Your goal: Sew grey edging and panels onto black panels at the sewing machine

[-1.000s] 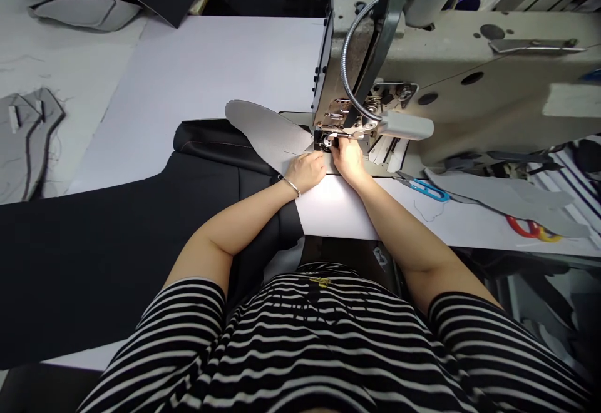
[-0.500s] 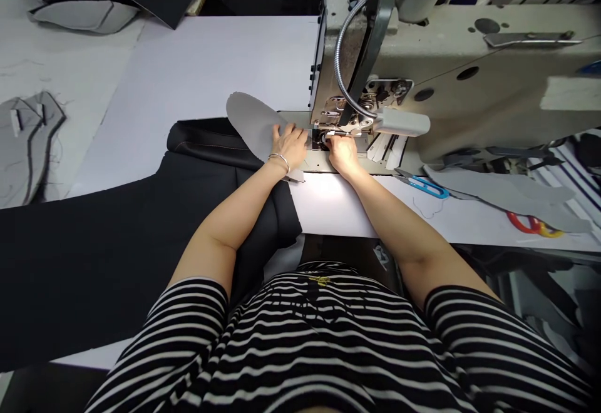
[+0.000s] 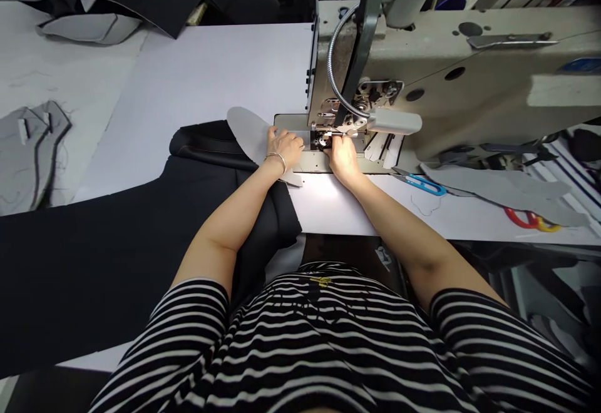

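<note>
Panel [image 3: 246, 134] | L hand [image 3: 284, 150] on edge | R hand [image 3: 342, 159] at presser foot [image 3: 323, 134]

Left hand [image 3: 284, 150]: palm down, fingers spread and pointing forward, lying flat.
Right hand [image 3: 342, 158]: just beside the left hand, fingers bent downward and close together, fingertips hidden.
Left arm [image 3: 225, 225]: bare, reaching forward and inward from the elbow.
Right arm [image 3: 399, 225]: bare, angled forward and inward.
Left wrist [image 3: 268, 166]: wearing a thin metal bangle [image 3: 277, 161].
Sleeves [image 3: 188, 313]: black-and-white striped, ending above the elbows.
</note>
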Demonstrator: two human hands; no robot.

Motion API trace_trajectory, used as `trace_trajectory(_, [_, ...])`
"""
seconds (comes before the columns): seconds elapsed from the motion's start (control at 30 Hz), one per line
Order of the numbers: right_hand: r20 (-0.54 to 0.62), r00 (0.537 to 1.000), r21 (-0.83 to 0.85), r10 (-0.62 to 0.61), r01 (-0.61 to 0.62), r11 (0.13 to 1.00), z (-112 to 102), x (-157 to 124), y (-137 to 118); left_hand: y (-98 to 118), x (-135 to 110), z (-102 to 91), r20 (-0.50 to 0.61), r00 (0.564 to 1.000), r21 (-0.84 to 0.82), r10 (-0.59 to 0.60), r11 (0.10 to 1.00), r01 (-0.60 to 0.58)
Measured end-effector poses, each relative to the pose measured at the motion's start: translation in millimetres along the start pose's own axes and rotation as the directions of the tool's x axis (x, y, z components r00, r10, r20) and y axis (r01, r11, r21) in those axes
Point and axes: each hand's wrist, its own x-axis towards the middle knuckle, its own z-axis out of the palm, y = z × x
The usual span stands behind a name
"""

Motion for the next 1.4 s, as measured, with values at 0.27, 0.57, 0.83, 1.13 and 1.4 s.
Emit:
trace_trajectory(0.27, [-0.168, 0.938, -0.288, 0.304, -0.342, 0.895, -46, -123, 71, 0, 0, -6.3, 0.01, 0.999, -0.037, -0.037, 0.999, 0.037])
trace_trajectory(0.57, [0.135, 0.933, -0.453, 0.334, -0.242, 0.858, -60, -140, 108, -1, 0, -3.6, -0.005, 0.997, -0.015, -0.083, 0.996, 0.083])
trace_trajectory(0.83, [0.113, 0.993, -0.285, 0.037, -0.003, 0.959, -44, -91, 20, 4, -1, -11.2, 0.038, 0.988, -0.006, -0.149, 0.989, 0.15])
trace_trajectory(1.13, [0.025, 0.993, -0.217, -0.111, 0.114, 0.97, -5, -14, -31, 0, -1, -3.0, -0.025, 0.994, -0.029, -0.109, 0.994, 0.108])
trace_trajectory(1.4, [-0.151, 0.989, -0.233, 0.003, -0.038, 0.972, -13, -81, 44, -15, 7, -3.5, -0.029, 0.986, -0.028, -0.165, 0.986, 0.164])
